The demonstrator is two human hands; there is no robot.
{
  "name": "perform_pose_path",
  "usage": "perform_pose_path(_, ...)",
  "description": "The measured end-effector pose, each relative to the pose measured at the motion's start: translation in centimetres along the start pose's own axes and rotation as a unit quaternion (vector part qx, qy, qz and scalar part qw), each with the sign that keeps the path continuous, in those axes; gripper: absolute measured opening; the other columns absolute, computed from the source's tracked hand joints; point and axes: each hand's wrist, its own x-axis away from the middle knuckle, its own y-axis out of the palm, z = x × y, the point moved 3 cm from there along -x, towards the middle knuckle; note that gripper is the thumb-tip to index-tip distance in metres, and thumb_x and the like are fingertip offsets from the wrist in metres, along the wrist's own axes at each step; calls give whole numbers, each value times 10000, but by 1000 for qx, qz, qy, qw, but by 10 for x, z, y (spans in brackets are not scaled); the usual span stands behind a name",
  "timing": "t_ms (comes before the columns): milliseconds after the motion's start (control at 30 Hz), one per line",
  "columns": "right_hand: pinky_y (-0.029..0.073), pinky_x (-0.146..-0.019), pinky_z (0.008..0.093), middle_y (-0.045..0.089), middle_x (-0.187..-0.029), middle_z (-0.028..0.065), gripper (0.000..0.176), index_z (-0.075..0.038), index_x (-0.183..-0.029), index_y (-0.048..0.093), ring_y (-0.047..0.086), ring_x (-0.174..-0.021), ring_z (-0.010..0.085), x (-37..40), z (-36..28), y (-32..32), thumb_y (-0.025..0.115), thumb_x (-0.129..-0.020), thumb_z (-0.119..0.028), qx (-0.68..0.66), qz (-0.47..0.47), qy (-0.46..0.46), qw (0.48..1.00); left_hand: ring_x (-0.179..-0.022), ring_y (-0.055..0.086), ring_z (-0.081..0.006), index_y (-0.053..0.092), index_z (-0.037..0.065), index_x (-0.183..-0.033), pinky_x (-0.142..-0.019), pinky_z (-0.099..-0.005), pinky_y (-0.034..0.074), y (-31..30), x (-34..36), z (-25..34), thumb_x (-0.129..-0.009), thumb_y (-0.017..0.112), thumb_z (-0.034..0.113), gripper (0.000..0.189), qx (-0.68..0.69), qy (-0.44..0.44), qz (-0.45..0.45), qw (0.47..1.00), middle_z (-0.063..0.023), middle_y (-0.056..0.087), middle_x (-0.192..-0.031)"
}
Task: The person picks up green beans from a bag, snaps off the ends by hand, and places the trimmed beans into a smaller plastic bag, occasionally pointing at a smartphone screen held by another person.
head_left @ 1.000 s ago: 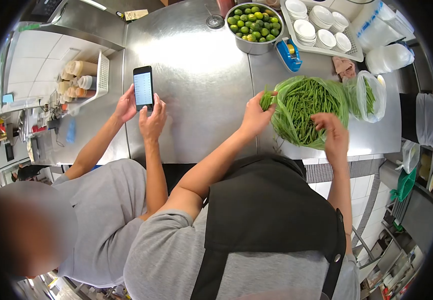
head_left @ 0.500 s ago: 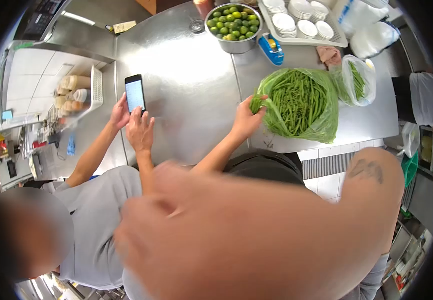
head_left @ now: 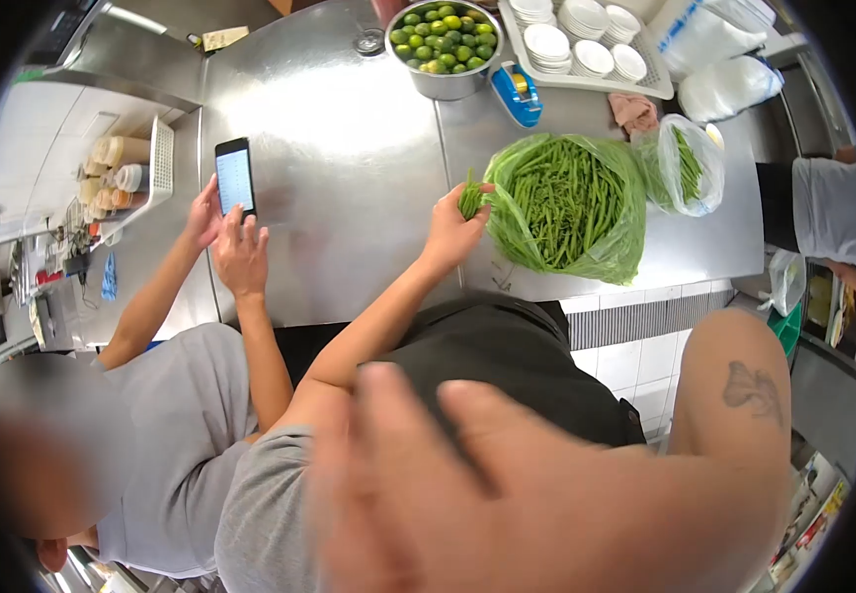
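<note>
**Thin Green Beans, Best Held Around the Middle**

A small bunch of green beans (head_left: pixel 470 201) is pinched upright in the left hand (head_left: pixel 455 229), just beside the big green bag (head_left: pixel 627 252) on the metal table (head_left: pixel 349 203). More beans (head_left: pixel 566 203) are heaped inside the bag. The fingers of the right hand (head_left: pixel 428 484) are spread apart, and nothing is seen in them, though they are blurred. The bunch should be light and a bit stiff, but beans could be snapped if squeezed hard. It is best gripped around its middle, so none are dropped. The full bag looks heavier and floppy, and should be held up from below.
</note>
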Motion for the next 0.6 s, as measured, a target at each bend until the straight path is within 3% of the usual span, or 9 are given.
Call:
perform_pose_path(100,513,-839,447,681,-971,101,247,-72,-1021,700,646,-838,236,-4,2,1,726,-785,-140,-2,-18,9,1000,-511,492,-56,689,78,-1218,-486,-255,417,11,-3,-2,-948,628,64,277,-29,29,-21,999,46,533,-634)
perform_pose_path(200,516,-811,425,688,-978,111,259,-58,-1031,706,652,-832,236,-4,3,1,730,-779,-114,5,-19,17,1000,-513,490,-55,687,83,-1228,-490,-251,414,18,4,11,-945,636,65,288,-40,11,-39,998,46,532,-635)
perform_pose_path(300,518,-782,403,695,-986,121,273,-43,-1040,711,658,-826,236,6,0,3,734,-772,-87,43,23,29,998,-635,534,-124,709,71,-1183,-649,-318,477,15,4,8,-896,660,98,292,-52,17,-31,998,-59,611,-684)
perform_pose_path(367,520,-763,388,700,-991,127,283,-34,-1047,715,662,-823,235,18,0,-1,736,-768,-70,70,73,59,993,-633,534,-125,709,77,-1182,-644,-319,474,10,2,-4,-889,666,97,297,-39,21,-17,999,-68,612,-689)
perform_pose_path(433,521,-744,374,704,-996,134,293,-24,-1054,719,666,-819,235,37,-5,-8,739,-763,-52,109,169,145,969,-630,566,-171,708,75,-1177,-653,-344,484,5,1,-7,-882,678,98,298,-55,4,-5,998,-106,636,-710)
perform_pose_path(500,523,-725,359,709,-1001,140,303,-14,-1060,723,671,-815,235,56,-3,-14,741,-759,-35,117,242,265,926,-564,532,-102,696,83,-1210,-551,-299,451,-1,-5,-8,-924,653,89,290,-53,33,-2,998,-17,584,-668)
perform_pose_path(533,524,-715,352,711,-1004,143,308,-9,-1063,725,673,-813,235,68,7,-12,743,-757,-26,107,258,345,896,-531,516,-68,690,86,-1226,-501,-276,434,1,-2,-11,-945,640,84,286,-51,39,-5,998,28,559,-647)
perform_pose_path(600,541,-762,359,713,-1041,142,293,-7,-1075,722,688,-880,261,89,52,9,717,-782,8,67,224,458,858,-524,522,-78,689,72,-1223,-501,-284,442,1,-2,-9,-949,643,101,280,-46,60,7,997,19,563,-635)
